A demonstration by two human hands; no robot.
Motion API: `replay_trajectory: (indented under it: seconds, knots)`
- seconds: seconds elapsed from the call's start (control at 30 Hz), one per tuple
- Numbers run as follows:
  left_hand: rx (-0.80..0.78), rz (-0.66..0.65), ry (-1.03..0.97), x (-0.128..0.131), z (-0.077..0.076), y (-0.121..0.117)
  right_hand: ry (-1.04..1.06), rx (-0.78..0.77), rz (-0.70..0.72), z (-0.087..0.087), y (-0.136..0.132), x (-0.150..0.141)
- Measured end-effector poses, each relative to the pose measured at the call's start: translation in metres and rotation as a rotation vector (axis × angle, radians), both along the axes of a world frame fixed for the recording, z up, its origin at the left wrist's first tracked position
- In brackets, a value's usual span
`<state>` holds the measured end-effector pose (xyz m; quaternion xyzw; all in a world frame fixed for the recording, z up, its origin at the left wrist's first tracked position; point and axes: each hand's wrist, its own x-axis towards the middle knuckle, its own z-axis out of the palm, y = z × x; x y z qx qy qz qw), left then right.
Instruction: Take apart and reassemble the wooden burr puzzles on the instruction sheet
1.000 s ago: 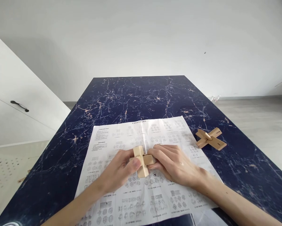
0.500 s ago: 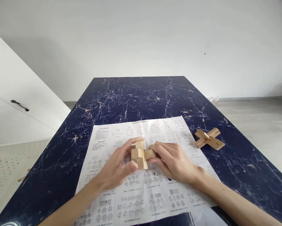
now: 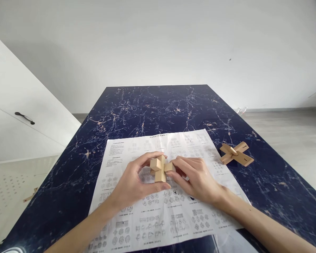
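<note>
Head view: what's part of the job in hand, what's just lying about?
In hand:
- interlocked wooden blocks, right end pinched by the right hand, left hand curled around the other side
- printed diagram sheet under the hands, probably reference

Lying about, apparently:
- cross-shaped wooden piece on the table's right side, untouched

Sheet [image 3: 160, 208]: I see it on the tabletop [image 3: 152, 109].
Blocks [image 3: 160, 172]: between left hand [image 3: 135, 177] and right hand [image 3: 196, 175], over the sheet.
Cross [image 3: 241, 158]: tabletop, right of sheet.
Cabinet [image 3: 18, 95]: left of tabletop.
Wall [image 3: 158, 42]: behind.
</note>
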<state>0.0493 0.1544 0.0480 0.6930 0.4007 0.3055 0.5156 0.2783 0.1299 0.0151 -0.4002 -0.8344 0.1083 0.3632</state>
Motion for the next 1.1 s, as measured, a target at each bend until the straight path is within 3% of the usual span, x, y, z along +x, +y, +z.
replay_trajectory:
  seconds: [0.27,0.8,1.1]
  knots:
    - [0.006,0.012,-0.018,-0.0016,-0.0017,-0.0003,0.034,-0.011,0.002,0.0010,-0.0024,-0.0026]
    - [-0.092,-0.030,-0.081,0.0003,-0.0067,-0.0040,0.070,-0.116,0.137,0.0021,-0.0009,-0.0003]
    - [-0.065,-0.015,-0.073,-0.0029,-0.0075,-0.0026,0.072,-0.362,0.160,0.0005,-0.0050,-0.0037]
